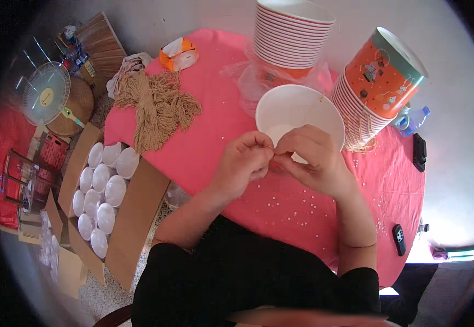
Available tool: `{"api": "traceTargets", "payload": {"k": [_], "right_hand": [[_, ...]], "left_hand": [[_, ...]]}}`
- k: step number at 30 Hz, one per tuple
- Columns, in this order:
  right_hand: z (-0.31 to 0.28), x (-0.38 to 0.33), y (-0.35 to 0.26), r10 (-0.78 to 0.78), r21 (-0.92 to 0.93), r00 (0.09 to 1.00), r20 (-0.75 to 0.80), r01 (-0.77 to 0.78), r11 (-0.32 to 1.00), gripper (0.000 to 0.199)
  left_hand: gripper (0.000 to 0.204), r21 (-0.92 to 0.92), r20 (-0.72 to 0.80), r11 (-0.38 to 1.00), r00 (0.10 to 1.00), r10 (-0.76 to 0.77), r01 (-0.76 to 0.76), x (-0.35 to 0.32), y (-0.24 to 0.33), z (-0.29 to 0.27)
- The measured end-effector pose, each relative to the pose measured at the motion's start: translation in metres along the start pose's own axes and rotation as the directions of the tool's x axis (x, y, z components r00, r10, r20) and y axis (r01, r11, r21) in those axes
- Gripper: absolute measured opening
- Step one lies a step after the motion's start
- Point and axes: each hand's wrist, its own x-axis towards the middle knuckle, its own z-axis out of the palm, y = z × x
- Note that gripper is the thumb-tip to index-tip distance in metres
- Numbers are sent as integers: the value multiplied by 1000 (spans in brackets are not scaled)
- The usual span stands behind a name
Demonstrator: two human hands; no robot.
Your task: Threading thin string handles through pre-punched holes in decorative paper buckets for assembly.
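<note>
Item: white round paper bucket (297, 109), open mouth facing up toward the camera, set on the pink cloth-covered round table (215, 141). It sits just beyond both hands, its near rim hidden behind the fingers. A thin tan string (314, 106) crosses its inside wall.

Left hand (243, 162): fingers curled, thumb and forefinger pinched together at the bucket's near rim; what they pinch is too small to tell.

Right hand (312, 155): fingers bent and closed, tips meeting those of the left hand, lying over the bucket's near edge. The two hands touch.

Beyond the bucket: a tall stack of white paper buckets with red rims (291, 35), standing in clear plastic wrap. To the right of the right hand: a leaning stack of orange printed paper buckets (381, 82).

Beyond and left of the left hand: a bundle of tan twine lengths (158, 106); farther off, an orange tissue pack (179, 54).

Small white beads (291, 204) scattered on the cloth near the wrists.

Well left of the left hand, off the table: an open brown cardboard box of white buckets (103, 191).
</note>
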Motion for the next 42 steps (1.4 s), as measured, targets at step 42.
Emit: {"api": "traceTargets", "payload": {"k": [42], "right_hand": [[-12, -1, -16, -51, -289, 998, 39, 60, 956, 22]], "left_hand": [[14, 708, 227, 503, 834, 502, -496, 1, 11, 11]]}}
